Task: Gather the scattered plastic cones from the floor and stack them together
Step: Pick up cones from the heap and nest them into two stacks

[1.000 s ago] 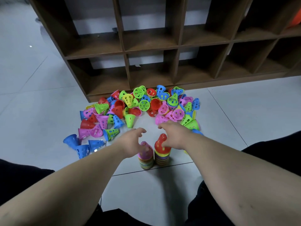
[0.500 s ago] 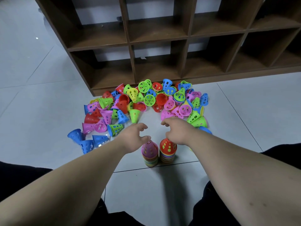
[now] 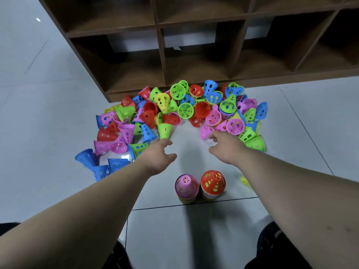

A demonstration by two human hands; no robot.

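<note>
Several perforated plastic cones in red, pink, green, blue and yellow lie scattered in a pile [image 3: 180,111] on the floor in front of a shelf. Two upright stacks stand close to me: one topped by a pink cone [image 3: 186,186], one topped by a red cone [image 3: 213,182]. My left hand [image 3: 158,157] is stretched out empty, fingertips just short of a green cone [image 3: 164,131]. My right hand [image 3: 226,147] reaches with loosely bent fingers toward a pink cone [image 3: 206,131] and holds nothing.
A dark brown cubby shelf [image 3: 194,61] stands right behind the pile. Three blue cones [image 3: 101,166] lie apart at the left. A yellow cone [image 3: 245,180] peeks out under my right forearm. Grey floor tiles surround the pile; my dark-trousered knees frame the bottom.
Both hands have left the two stacks and moved forward toward the pile. The red cone that sat tilted on the right stack now sits straight. The view has shifted closer.
</note>
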